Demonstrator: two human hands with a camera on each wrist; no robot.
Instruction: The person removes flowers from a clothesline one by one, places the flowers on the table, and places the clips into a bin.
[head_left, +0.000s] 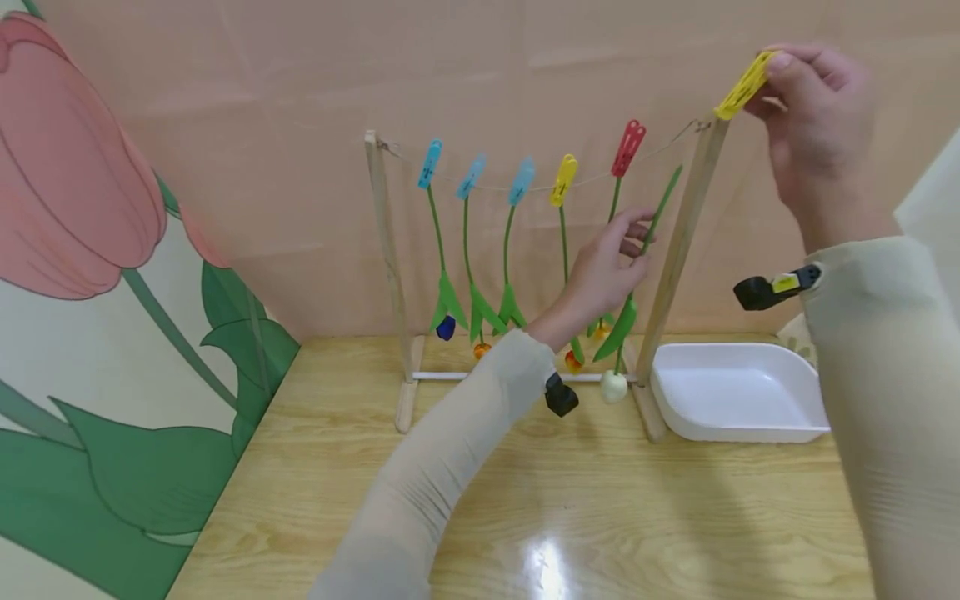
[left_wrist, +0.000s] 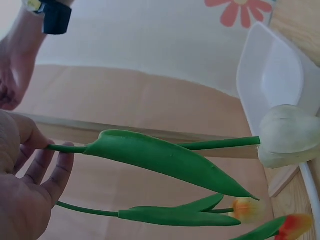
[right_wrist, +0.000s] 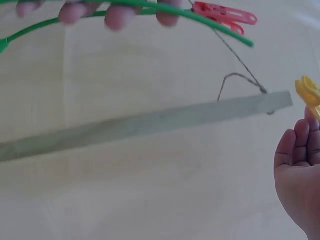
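Note:
My left hand (head_left: 611, 262) pinches the green stem of a white artificial tulip (head_left: 614, 386), which hangs flower-down beside the right post. In the left wrist view its long leaf (left_wrist: 165, 160) and pale bloom stretch away from the fingers. My right hand (head_left: 821, 112) holds a yellow clothespin (head_left: 744, 86) by one end, up beside the top of the right post (head_left: 686, 225). A red clothespin (head_left: 628, 148) on the string clips another tulip's stem just behind my left hand. The right wrist view shows the white tulip's stem end (right_wrist: 245, 41) free of any clip.
Blue clothespins (head_left: 472, 177) and a yellow one (head_left: 564, 180) hold more upside-down tulips along the string, left of my hand. The left post (head_left: 390, 250) and a white bottom bar (head_left: 442, 377) complete the wooden rack. A white tray (head_left: 738, 392) stands right of it.

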